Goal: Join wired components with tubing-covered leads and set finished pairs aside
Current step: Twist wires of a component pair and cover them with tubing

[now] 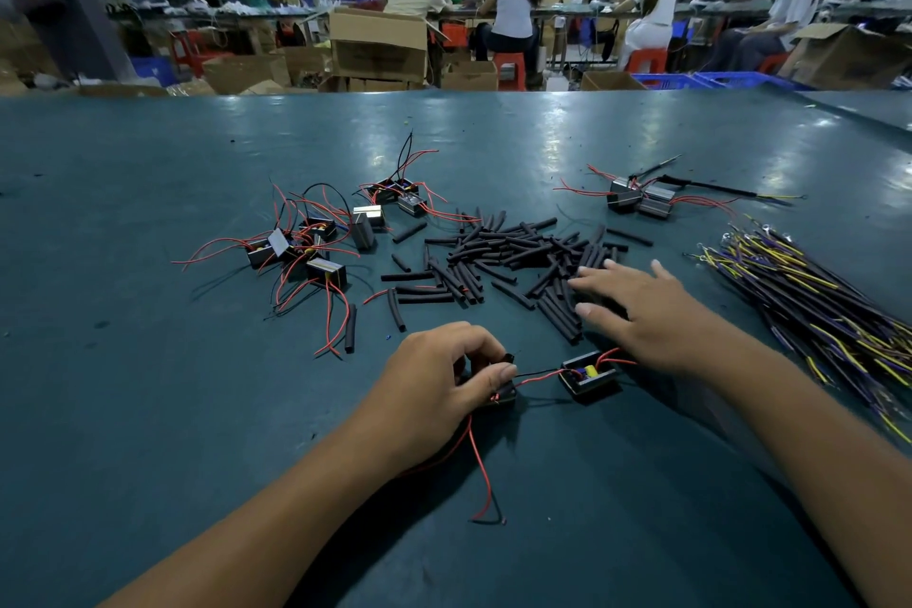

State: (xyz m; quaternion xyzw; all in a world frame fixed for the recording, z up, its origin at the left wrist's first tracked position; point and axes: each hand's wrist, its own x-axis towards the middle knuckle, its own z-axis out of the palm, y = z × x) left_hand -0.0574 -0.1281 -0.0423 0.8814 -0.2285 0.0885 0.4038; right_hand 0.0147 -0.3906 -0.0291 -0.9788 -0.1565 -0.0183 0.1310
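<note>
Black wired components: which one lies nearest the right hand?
The open-topped component just below the right hand, showing yellow and blue parts inside. The left hand holds another; the remaining clusters sit farther back on the table.

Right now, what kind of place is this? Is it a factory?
Probably, yes: a small electronics assembly workshop. The big green table holds a pile of black tubing pieces and boxy wired components, and other workers sit at long benches among cardboard boxes.

Left hand (pixel 439 375) low at centre, fingers curled, thumb and forefinger pinching. Right hand (pixel 641 311) farther forward, palm down, fingers straight and spread. Both forearms bare, extended from the lower edge.
</note>
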